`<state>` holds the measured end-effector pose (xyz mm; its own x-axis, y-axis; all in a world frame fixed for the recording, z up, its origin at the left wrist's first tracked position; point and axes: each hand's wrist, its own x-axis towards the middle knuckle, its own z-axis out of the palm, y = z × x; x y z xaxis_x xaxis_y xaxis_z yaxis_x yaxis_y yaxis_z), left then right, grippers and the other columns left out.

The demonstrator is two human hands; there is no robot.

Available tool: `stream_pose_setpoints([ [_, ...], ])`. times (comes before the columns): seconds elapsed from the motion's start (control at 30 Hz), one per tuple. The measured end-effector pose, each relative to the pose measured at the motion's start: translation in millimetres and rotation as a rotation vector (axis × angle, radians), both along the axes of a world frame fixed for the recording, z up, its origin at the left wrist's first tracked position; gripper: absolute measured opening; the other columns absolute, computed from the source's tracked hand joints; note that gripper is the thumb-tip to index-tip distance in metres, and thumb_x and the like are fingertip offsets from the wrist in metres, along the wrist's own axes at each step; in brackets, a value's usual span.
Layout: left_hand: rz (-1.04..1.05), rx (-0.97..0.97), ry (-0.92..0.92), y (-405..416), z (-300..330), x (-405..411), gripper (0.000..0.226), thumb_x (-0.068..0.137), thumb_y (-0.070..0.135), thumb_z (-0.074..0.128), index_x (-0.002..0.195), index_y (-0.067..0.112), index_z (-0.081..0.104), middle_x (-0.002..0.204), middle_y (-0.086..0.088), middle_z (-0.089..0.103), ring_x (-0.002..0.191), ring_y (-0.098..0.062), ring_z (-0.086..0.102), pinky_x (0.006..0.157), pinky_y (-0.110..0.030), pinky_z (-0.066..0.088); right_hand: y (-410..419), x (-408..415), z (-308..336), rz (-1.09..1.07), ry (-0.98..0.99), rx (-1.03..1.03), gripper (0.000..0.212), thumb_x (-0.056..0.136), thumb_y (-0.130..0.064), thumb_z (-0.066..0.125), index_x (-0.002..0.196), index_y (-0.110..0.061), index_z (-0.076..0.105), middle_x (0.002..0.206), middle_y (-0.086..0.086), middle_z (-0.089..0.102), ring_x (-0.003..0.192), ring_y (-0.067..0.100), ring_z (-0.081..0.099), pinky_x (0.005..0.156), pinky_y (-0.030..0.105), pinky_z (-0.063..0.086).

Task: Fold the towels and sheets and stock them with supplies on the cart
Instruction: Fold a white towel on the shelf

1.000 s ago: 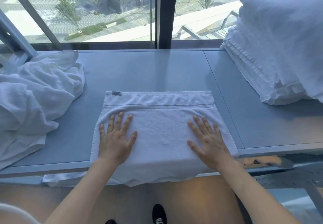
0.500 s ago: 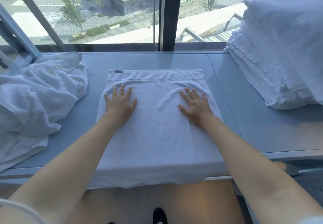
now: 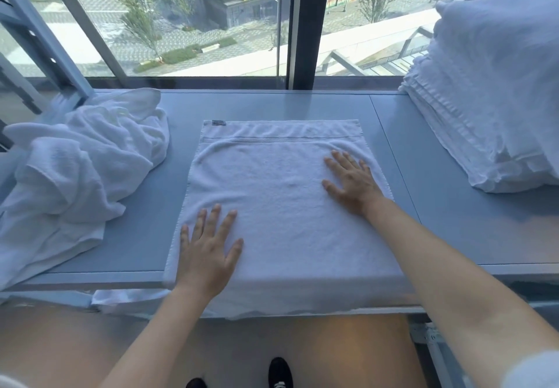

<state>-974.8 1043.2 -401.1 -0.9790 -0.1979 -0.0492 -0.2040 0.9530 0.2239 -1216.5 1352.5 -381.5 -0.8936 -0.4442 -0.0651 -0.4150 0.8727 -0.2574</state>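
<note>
One flat white terry towel (image 3: 281,206) lies spread at the centre of the grey-blue metal table (image 3: 447,230), its near edge hanging over the 6 o'clock rim. Two hands press it with fingers straight and spread: the left hand (image 3: 207,257) at 7 o'clock, the right hand (image 3: 352,180) at 2 o'clock. One crumpled white towel heap (image 3: 75,170) sits at 9 o'clock; one stack of folded white linens (image 3: 484,109) at 3 o'clock.

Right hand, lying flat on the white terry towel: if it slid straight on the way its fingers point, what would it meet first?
The right hand points toward the far-left. It would probably cross the flat white terry towel's stitched band, then its far hem, then bare grey-blue table before the window.
</note>
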Motion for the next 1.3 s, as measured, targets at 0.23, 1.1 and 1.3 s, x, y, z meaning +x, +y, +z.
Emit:
stream_pose_setpoints([
  [0.23,0.014,-0.002,0.010,-1,-2,8,0.072,0.096,0.068,0.011,0.163,0.042,0.008,0.172,0.010,-0.005,0.159,-0.017,-0.005,0.127,-0.053,0.000,10,89,11,0.014,0.063,-0.117,0.060,0.107,-0.047,0.037,0.163,-0.030,0.025,0.173,-0.009,0.005,0.159,0.016,-0.003,0.127,0.053,0.002],
  [1.1,0.041,0.013,-0.004,-37,-4,-123,0.067,0.100,0.063,0.029,0.162,0.045,0.009,0.172,0.010,0.000,0.159,-0.016,-0.005,0.126,-0.051,-0.004,36,-1,-1,-0.009,0.002,0.055,0.062,0.106,-0.051,0.036,0.163,-0.042,0.015,0.172,-0.016,0.003,0.159,0.010,-0.001,0.128,0.043,0.003],
  [1.3,0.039,0.011,-0.001,-40,-5,-132,0.067,0.100,0.063,0.028,0.162,0.044,0.010,0.173,0.009,0.001,0.159,-0.017,-0.004,0.127,-0.051,-0.004,26,1,10,-0.035,-0.005,0.105,0.061,0.108,-0.046,0.035,0.164,-0.034,0.014,0.173,-0.010,0.002,0.159,0.015,-0.001,0.128,0.046,0.002],
])
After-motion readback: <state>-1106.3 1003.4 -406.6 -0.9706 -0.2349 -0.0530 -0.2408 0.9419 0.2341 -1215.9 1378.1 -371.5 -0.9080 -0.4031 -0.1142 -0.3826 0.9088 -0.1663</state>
